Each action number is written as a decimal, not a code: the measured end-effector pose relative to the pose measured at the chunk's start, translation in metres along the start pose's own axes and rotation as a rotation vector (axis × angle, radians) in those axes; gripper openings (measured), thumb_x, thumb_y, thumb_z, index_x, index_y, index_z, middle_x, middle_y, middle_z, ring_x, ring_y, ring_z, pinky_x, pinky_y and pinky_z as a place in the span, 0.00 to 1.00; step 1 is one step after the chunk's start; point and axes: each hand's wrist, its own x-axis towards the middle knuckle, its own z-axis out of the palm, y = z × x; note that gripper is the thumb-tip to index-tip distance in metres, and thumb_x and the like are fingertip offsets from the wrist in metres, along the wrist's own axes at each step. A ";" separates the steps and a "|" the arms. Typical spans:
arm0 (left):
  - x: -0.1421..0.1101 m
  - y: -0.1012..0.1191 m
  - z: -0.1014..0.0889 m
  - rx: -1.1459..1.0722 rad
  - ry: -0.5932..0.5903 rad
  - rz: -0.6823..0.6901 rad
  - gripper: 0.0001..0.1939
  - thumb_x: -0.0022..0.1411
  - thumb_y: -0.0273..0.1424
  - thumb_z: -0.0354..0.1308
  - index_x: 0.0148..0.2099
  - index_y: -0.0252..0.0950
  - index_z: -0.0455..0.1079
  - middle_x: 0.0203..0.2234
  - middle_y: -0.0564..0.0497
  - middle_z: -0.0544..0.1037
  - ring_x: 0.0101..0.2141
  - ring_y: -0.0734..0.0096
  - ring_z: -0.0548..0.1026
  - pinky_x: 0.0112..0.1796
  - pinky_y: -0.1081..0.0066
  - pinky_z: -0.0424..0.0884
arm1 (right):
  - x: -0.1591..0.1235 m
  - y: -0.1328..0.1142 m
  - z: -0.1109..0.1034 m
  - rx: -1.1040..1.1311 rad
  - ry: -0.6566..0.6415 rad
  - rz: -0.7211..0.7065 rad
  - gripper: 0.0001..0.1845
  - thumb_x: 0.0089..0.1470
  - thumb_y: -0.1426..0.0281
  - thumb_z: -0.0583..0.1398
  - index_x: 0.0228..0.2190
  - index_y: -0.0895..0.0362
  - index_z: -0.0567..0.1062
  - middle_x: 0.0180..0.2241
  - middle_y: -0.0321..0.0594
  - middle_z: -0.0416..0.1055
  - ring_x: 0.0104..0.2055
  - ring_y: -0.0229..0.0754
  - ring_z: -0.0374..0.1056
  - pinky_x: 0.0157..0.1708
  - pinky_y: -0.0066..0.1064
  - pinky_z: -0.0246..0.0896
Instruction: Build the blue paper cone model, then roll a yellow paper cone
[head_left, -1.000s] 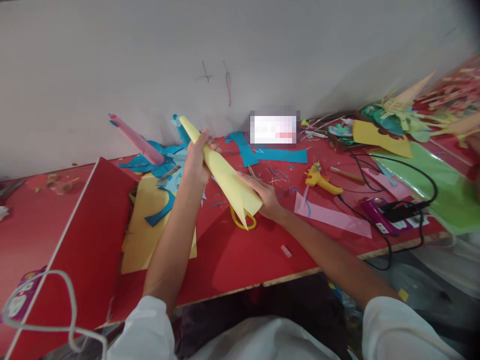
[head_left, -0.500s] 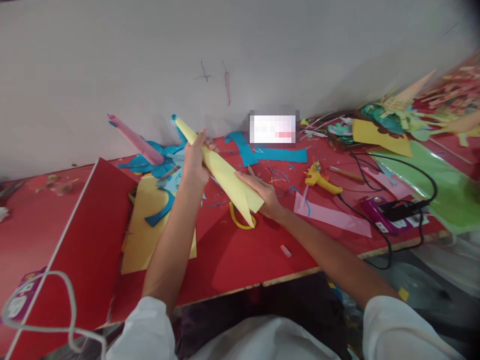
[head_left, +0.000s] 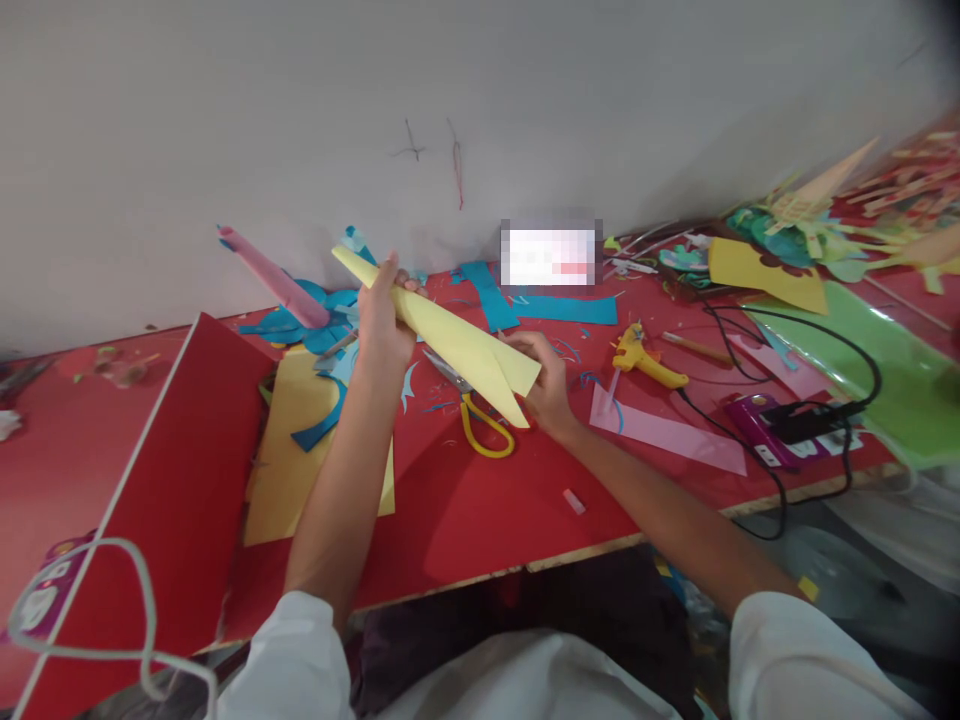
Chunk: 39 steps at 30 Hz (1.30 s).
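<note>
A long pale yellow paper cone is held above the red table, its thin tip pointing up and left toward the wall. My left hand is wrapped round the narrow part of the cone. My right hand grips the wide open end, fingers closed on the paper edge. Below the cone lie scissors with yellow handles on the table.
A pink paper cone and blue paper scraps lie by the wall. A yellow sheet lies left, a red board nearer left. A yellow glue gun, pink strip, black cables and a purple power strip are right.
The cone has tilted flatter and lifted a little, its wide end rising to the right. My right hand moved up with it, uncovering the scissors beneath.
</note>
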 end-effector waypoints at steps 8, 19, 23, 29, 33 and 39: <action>0.011 0.000 -0.009 -0.125 0.126 0.132 0.18 0.69 0.33 0.64 0.29 0.39 0.62 0.20 0.59 0.64 0.23 0.81 0.66 0.33 0.72 0.69 | 0.000 -0.007 0.002 -0.136 0.243 0.042 0.22 0.62 0.51 0.61 0.25 0.52 0.65 0.23 0.30 0.59 0.26 0.37 0.56 0.28 0.30 0.53; 0.012 0.002 -0.011 -0.076 0.146 0.109 0.19 0.71 0.36 0.63 0.29 0.39 0.62 0.19 0.58 0.63 0.24 0.79 0.67 0.34 0.71 0.67 | -0.001 -0.008 -0.004 -0.293 0.118 -0.131 0.16 0.62 0.56 0.61 0.27 0.51 0.79 0.26 0.39 0.73 0.31 0.45 0.67 0.36 0.37 0.65; 0.012 0.002 -0.010 -0.114 0.136 0.057 0.19 0.71 0.35 0.63 0.28 0.39 0.62 0.19 0.58 0.65 0.23 0.79 0.66 0.33 0.72 0.69 | -0.002 -0.004 -0.004 -0.228 -0.011 -0.077 0.18 0.61 0.50 0.62 0.32 0.49 0.82 0.33 0.42 0.79 0.39 0.52 0.75 0.44 0.42 0.70; 0.010 0.002 -0.009 -0.151 0.083 0.070 0.17 0.71 0.35 0.63 0.31 0.38 0.63 0.19 0.59 0.65 0.22 0.81 0.66 0.32 0.73 0.68 | -0.004 0.009 -0.001 -0.170 -0.137 0.024 0.24 0.59 0.46 0.62 0.41 0.53 0.83 0.40 0.46 0.83 0.42 0.54 0.79 0.44 0.42 0.73; 0.010 0.002 -0.008 -0.087 0.088 0.075 0.20 0.68 0.41 0.65 0.31 0.37 0.61 0.20 0.59 0.65 0.22 0.81 0.66 0.31 0.75 0.70 | -0.004 0.017 0.000 -0.146 -0.154 0.015 0.24 0.57 0.51 0.66 0.47 0.55 0.81 0.43 0.48 0.84 0.45 0.54 0.80 0.49 0.43 0.75; 0.009 -0.001 -0.006 -0.044 0.113 0.055 0.19 0.68 0.39 0.66 0.30 0.38 0.62 0.20 0.58 0.65 0.21 0.80 0.67 0.30 0.76 0.70 | -0.003 0.019 0.002 -0.018 -0.249 0.085 0.23 0.56 0.54 0.67 0.49 0.53 0.82 0.47 0.46 0.83 0.53 0.58 0.79 0.54 0.48 0.75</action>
